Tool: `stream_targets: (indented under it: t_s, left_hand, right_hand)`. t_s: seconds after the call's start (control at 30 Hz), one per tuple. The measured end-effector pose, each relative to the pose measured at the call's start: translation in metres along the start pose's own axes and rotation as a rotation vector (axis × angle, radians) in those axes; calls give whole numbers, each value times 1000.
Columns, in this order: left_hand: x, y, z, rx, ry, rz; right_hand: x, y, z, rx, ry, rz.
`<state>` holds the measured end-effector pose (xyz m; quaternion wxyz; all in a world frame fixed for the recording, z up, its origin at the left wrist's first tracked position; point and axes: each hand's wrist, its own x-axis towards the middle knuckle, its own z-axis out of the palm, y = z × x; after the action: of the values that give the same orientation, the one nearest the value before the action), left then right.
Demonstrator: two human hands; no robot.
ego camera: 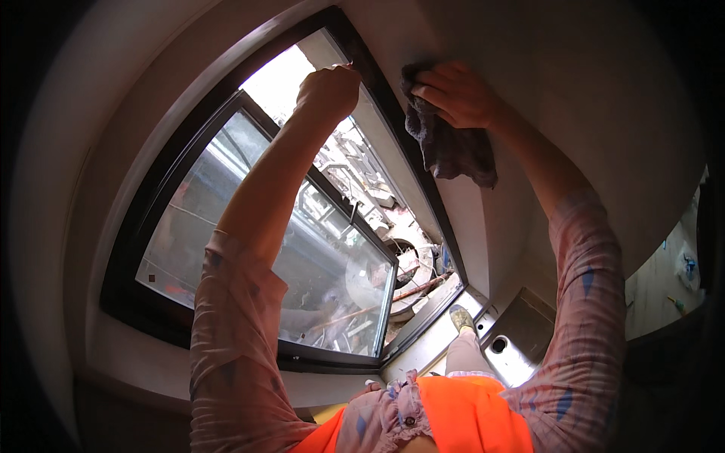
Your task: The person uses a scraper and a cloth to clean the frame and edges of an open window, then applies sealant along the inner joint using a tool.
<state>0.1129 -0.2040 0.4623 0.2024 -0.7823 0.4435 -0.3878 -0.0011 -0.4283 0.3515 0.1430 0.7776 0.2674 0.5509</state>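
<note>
My right hand point(456, 96) presses a bunched dark grey cloth point(453, 147) against the pale wall beside the window; the cloth's loose end hangs below my fingers. To its left, my raised left hand point(328, 93) is curled at the inner edge of the dark window frame point(391, 119), gripping it; the fingertips are mostly hidden. Below my left forearm, a glass sash point(334, 272) in a dark frame covers part of the opening. A small handle point(354, 213) sits on the sash's edge.
One shoe point(461, 318) rests on the light sill point(433, 334). Right of it is a sink point(510, 359) with a round drain hole. Rubble and a round concrete ring point(422, 255) lie outside the window. Farther right, a plastic bag point(687, 266) lies on a pale surface.
</note>
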Motion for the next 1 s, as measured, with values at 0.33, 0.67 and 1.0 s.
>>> stream_targets:
  t_s: [0.33, 0.67, 1.0]
  left_hand:
    - [-5, 8, 1, -38, -65, -93]
    - [1, 33, -22, -44, -159, -41]
    - [-22, 45, -1, -88, -175, -87]
  right_hand:
    - [1, -3, -1, -49, 73, 3]
    - [-1, -3, -1, -47, 18, 26]
    - [-2, -4, 1, -51, 46, 26]
